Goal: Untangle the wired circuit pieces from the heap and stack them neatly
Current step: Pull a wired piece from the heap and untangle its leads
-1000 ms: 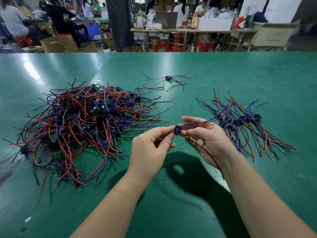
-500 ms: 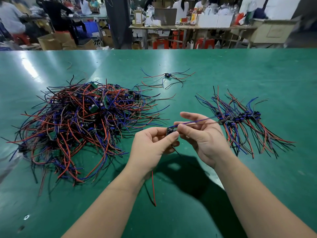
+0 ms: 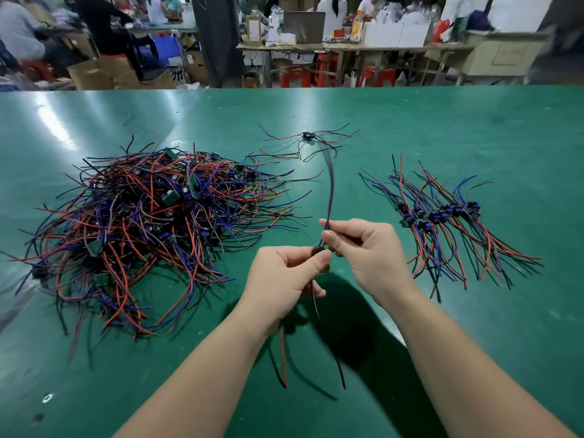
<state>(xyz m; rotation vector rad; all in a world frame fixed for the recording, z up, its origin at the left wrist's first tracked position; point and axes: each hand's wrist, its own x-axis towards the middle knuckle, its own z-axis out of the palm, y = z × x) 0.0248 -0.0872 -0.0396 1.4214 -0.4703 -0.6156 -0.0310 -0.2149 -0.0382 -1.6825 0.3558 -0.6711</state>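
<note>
A big tangled heap of red, blue and black wired circuit pieces lies on the left of the green table. A tidy row of sorted pieces lies on the right. Between them, above the table, my left hand pinches the small dark board of one wired piece. My right hand pinches that piece's blue and black wires just above the board. Those wires stand upward, blurred. Its red and black wires hang down below my left hand.
One loose wired piece lies alone farther back at the table's middle. Beyond the far edge are other work tables, red stools, cardboard boxes and seated people.
The held piece's blue and black wires swung from pointing right toward the sorted row to standing upward. Both hands stayed close together and shifted slightly. Red and black wires now dangle below my left hand.
</note>
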